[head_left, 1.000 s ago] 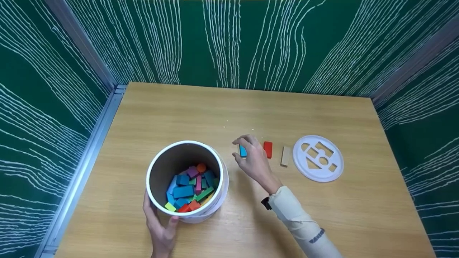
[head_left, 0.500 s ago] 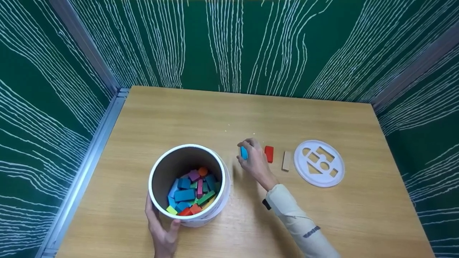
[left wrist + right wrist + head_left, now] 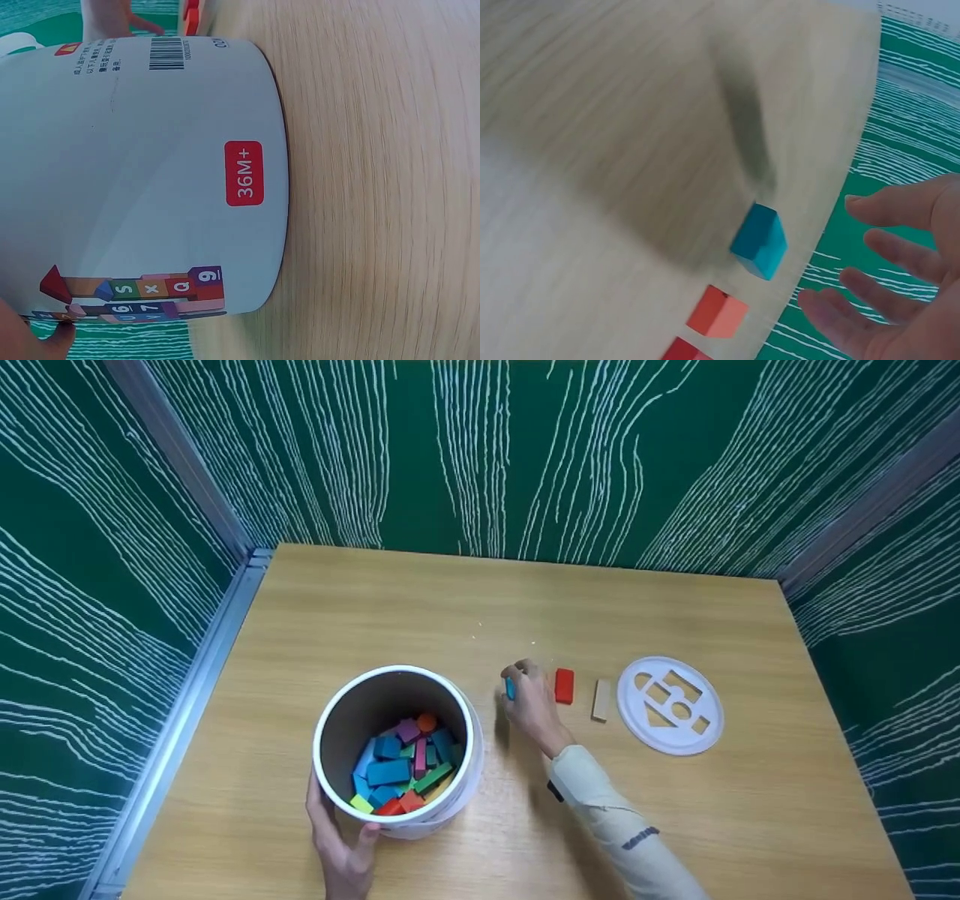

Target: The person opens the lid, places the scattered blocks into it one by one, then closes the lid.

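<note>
My left hand [image 3: 343, 851] grips the near left side of a white round tub [image 3: 471, 735], thumb near the rim. Several coloured blocks [image 3: 388, 772] lie inside it. To the right of the tub, my right hand [image 3: 534, 701] has its fingers round a small blue block [image 3: 511, 688], partly covering it in the head view. The right wrist view differs: there the fingers [image 3: 900, 206] are spread apart from the blue block [image 3: 761, 240], which stands on the table. In the left wrist view the tub's printed side [image 3: 150, 172] fills much of the picture.
A red block [image 3: 564, 686] and a plain wooden block [image 3: 601, 700] lie right of my right hand. Beyond them is a white round lid [image 3: 628, 712] with shaped holes. Green walls [image 3: 420, 457] with white lines stand behind the wooden table [image 3: 360, 607].
My right hand's fingers have drawn in round the blue block, and less of it shows. My left hand stays on the tub. The head view has shifted slightly.
</note>
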`<state>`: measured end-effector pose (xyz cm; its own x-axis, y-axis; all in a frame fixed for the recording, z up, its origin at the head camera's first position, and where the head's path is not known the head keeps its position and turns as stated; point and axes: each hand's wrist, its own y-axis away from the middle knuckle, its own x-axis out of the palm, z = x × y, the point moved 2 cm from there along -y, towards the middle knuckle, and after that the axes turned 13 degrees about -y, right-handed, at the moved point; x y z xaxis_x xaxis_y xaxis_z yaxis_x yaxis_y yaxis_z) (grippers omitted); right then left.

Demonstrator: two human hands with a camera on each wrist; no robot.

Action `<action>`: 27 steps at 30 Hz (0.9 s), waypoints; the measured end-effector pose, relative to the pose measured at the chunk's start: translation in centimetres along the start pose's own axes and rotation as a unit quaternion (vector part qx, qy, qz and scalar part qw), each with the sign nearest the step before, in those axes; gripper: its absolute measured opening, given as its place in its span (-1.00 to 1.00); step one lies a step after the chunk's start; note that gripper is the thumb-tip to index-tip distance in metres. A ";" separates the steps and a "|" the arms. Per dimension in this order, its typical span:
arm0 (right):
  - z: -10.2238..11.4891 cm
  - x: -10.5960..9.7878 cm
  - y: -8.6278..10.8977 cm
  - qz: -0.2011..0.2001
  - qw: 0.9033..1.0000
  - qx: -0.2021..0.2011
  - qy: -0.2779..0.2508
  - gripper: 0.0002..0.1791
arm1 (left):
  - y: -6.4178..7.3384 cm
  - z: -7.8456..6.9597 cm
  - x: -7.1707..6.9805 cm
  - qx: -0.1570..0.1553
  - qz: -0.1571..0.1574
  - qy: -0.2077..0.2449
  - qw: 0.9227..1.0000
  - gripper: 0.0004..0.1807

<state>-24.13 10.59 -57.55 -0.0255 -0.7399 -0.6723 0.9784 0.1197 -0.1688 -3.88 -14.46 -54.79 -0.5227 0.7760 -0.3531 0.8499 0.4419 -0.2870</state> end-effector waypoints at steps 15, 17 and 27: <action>-2.0 1.4 -0.1 0.041 0.999 0.005 0.034 -0.84 | 0.3 0.1 0.2 -0.016 0.005 -0.013 1.000 -0.03; -2.2 1.5 -0.1 0.035 0.999 -0.007 0.037 -0.89 | 0.3 0.1 0.2 -0.011 0.005 -0.004 1.000 -0.04; -2.4 1.7 -0.9 0.027 1.000 0.016 0.002 -0.86 | 0.0 0.1 0.0 -0.006 0.003 0.001 1.000 -0.05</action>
<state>-25.54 10.86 -60.27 0.0262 -0.7306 -0.6823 0.9843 0.1378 -0.1098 -3.89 -14.53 -54.92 -0.5174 0.7794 -0.3534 0.8539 0.4426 -0.2738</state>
